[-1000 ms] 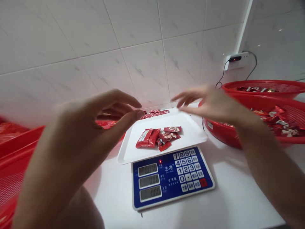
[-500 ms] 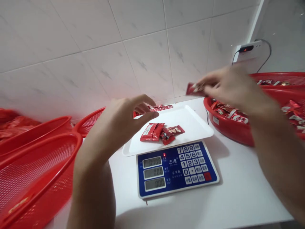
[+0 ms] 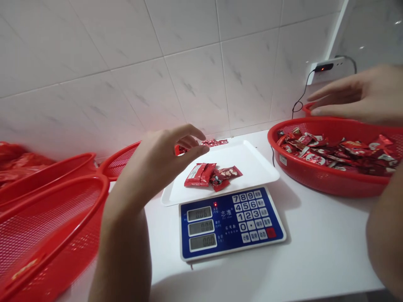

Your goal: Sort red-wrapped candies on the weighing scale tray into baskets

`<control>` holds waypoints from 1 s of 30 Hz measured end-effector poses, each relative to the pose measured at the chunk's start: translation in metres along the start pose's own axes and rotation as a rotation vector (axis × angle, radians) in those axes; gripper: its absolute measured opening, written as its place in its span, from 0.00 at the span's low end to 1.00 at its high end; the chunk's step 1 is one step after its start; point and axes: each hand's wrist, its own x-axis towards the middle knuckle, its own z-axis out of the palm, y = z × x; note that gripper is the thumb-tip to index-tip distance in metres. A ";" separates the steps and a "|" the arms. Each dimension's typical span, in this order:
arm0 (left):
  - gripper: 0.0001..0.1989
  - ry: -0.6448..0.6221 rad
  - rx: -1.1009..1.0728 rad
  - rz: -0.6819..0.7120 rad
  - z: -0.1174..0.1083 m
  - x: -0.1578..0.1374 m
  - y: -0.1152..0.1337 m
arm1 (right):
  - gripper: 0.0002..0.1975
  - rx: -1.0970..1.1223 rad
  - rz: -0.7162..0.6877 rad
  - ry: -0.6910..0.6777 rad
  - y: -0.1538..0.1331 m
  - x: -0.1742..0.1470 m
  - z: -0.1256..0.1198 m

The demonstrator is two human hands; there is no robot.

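My left hand (image 3: pixel 171 157) hovers over the left rear of the scale's white tray (image 3: pixel 258 167), thumb and fingers apart with nothing between them. Beneath it on the tray lie several red wrapped candies (image 3: pixel 201 174), one of them a flat packet, the others small. The scale's blue panel (image 3: pixel 231 222) faces me, with number keys and three lit displays. At the right, my right hand (image 3: pixel 362 98) is above the rear red basket, fingers apart and no candy visible in it. Several wrapped candies (image 3: pixel 317 153) fill the front right red basket (image 3: pixel 315 184).
Red mesh baskets (image 3: pixel 59 222) stand at the left, and red bags (image 3: pixel 25 167) lie farther back there. More candies (image 3: pixel 214 142) rest behind the tray by the tiled wall. A power strip (image 3: pixel 327 69) with a cable hangs at the right.
My right hand has moved right, away from the tray's side, and the red candy it held is gone from its fingers. My left hand and the candies on the tray stayed put.
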 end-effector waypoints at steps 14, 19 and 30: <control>0.27 -0.171 -0.265 0.055 0.022 0.018 -0.018 | 0.14 0.131 -0.377 -0.639 -0.123 0.003 0.072; 0.39 -0.452 -0.113 0.006 0.068 0.004 -0.037 | 0.14 0.215 -0.499 -0.693 -0.136 0.003 0.112; 0.15 -0.274 -0.065 0.090 0.083 -0.014 -0.021 | 0.14 0.229 -0.460 -0.697 -0.113 0.014 0.092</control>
